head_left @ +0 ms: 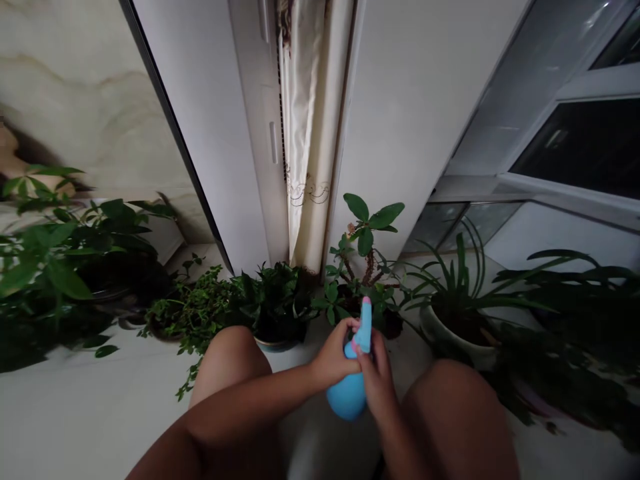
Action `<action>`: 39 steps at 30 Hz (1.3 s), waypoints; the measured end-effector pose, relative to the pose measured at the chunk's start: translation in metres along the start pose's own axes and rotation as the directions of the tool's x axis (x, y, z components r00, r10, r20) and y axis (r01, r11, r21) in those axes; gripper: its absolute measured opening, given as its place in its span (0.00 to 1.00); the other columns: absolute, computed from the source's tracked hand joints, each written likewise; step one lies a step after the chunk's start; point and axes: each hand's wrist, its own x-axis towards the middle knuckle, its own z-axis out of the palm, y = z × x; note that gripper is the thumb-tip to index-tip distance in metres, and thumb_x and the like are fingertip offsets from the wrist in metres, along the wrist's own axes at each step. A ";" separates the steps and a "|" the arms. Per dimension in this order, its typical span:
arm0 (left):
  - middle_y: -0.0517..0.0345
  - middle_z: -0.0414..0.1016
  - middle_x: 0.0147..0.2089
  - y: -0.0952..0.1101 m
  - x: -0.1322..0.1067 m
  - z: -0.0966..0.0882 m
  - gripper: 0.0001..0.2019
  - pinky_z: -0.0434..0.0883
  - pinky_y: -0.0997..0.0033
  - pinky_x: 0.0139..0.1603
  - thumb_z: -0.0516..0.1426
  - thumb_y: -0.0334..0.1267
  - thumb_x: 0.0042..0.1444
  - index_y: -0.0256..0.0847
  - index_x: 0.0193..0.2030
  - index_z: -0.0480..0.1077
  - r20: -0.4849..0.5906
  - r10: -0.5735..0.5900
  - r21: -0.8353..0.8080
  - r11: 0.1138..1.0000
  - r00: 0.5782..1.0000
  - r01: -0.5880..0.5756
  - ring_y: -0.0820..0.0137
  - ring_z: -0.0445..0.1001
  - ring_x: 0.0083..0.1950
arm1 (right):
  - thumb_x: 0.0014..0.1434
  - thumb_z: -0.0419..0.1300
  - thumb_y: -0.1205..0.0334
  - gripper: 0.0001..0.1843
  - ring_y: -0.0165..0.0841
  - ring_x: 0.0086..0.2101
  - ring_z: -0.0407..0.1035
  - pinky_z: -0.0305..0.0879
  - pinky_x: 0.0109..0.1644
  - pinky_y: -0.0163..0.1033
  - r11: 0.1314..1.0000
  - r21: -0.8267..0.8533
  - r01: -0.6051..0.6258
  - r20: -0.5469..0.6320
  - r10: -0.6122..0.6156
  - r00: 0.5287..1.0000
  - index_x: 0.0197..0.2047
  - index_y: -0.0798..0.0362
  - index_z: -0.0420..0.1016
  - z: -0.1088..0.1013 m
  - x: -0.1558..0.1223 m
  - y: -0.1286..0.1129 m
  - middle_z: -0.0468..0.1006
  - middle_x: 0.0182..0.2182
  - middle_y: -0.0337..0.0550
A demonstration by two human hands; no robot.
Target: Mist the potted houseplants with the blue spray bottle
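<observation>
A round blue spray bottle (347, 395) with a blue and pink nozzle (365, 325) is held upright between my knees. My left hand (334, 357) is closed around its neck from the left. My right hand (379, 381) wraps the bottle from the right, fingers up by the nozzle. The nozzle points up toward a thorny potted plant (367, 267) with broad green leaves directly ahead.
Several potted plants stand on the pale floor: a small-leaved one (195, 313), a dark leafy one (275, 307), a strap-leaved one in a white pot (457, 313), big foliage at far left (55, 260) and right (575, 320). A curtain (305, 133) and a window (580, 143) are behind.
</observation>
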 end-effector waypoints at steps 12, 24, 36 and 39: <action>0.40 0.43 0.69 -0.008 0.010 -0.006 0.45 0.44 0.50 0.68 0.62 0.42 0.41 0.36 0.64 0.46 0.162 0.058 0.131 0.988 0.985 -0.079 0.53 0.44 0.69 | 0.54 0.56 0.46 0.29 0.42 0.56 0.60 0.59 0.58 0.48 0.999 0.037 -0.029 0.004 0.029 1.000 0.57 0.48 0.64 -0.004 -0.003 0.009 0.68 0.55 0.48; 0.42 0.52 0.65 0.009 0.008 -0.001 0.47 0.49 0.51 0.66 0.64 0.45 0.36 0.38 0.64 0.49 0.293 0.190 0.204 0.945 0.937 -0.256 0.51 0.52 0.66 | 0.48 0.62 0.49 0.31 0.43 0.49 0.67 0.67 0.49 0.46 0.991 0.096 0.095 0.009 -0.096 0.995 0.55 0.48 0.64 -0.015 -0.009 -0.007 0.72 0.49 0.46; 0.43 0.56 0.63 0.006 -0.003 0.007 0.46 0.47 0.48 0.67 0.65 0.40 0.34 0.38 0.62 0.52 0.271 0.058 0.280 0.950 0.961 -0.136 0.52 0.56 0.64 | 0.54 0.56 0.48 0.30 0.43 0.50 0.66 0.63 0.52 0.48 0.998 0.065 0.001 0.000 -0.001 1.000 0.58 0.48 0.62 -0.015 -0.026 -0.002 0.70 0.52 0.49; 0.49 0.66 0.55 0.012 -0.008 0.013 0.36 0.39 0.46 0.68 0.64 0.40 0.34 0.39 0.54 0.60 0.133 0.052 0.329 0.940 0.990 -0.093 0.56 0.64 0.57 | 0.54 0.56 0.47 0.26 0.44 0.49 0.66 0.64 0.51 0.48 0.997 0.077 0.030 0.030 -0.032 0.999 0.53 0.49 0.68 -0.019 -0.023 -0.005 0.72 0.49 0.48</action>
